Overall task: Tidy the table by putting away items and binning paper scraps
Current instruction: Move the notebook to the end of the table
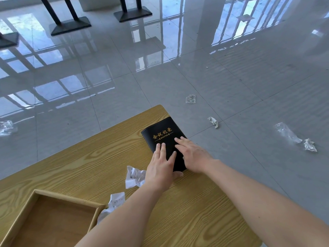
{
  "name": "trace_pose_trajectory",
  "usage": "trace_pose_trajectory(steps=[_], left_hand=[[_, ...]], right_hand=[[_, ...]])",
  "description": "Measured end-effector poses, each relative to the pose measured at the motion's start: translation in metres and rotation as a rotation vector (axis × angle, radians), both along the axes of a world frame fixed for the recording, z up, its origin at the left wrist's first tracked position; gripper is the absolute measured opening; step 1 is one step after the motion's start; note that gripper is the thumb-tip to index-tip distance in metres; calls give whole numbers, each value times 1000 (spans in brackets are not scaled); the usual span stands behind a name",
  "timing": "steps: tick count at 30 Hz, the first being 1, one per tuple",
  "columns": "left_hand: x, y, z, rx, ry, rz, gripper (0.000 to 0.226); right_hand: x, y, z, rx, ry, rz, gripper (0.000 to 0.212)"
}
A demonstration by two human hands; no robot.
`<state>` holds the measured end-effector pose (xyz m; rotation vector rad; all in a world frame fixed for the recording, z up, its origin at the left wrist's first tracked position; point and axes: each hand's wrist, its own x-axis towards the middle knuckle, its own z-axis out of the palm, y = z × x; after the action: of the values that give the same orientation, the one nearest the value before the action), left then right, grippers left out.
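Observation:
A black notebook (160,133) with gold lettering lies closed near the far right corner of the wooden table (89,163). My left hand (160,168) rests flat on its near left part, fingers spread. My right hand (192,155) lies flat on its right side, fingers apart. Neither hand grips it. A crumpled paper scrap (134,177) sits just left of my left wrist. A second scrap (114,202) lies beside the box, partly hidden by my left forearm.
An open shallow cardboard box (53,218) stands at the near left of the table. On the glossy tiled floor lie crumpled scraps (213,122) and clear plastic wrappers (286,132), (190,99). Black table bases (69,25) stand far back.

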<state>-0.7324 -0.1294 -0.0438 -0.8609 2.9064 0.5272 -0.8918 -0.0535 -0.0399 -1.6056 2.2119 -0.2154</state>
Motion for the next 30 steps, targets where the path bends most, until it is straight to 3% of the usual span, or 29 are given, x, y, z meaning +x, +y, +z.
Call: trace_pose_trajectory(steps=[4, 12, 19, 30], left_hand=[[2, -1, 2, -15, 19, -11, 62], [12, -1, 26, -33, 39, 60, 64], [67, -4, 45, -98, 8, 128, 59], [170, -3, 75, -166, 2, 302, 65]], right_hand=[[0, -1, 1, 32, 7, 17, 57], [8, 2, 29, -61, 56, 4, 50], [40, 6, 55, -211, 27, 21, 49], [130, -11, 77, -233, -27, 128, 48]])
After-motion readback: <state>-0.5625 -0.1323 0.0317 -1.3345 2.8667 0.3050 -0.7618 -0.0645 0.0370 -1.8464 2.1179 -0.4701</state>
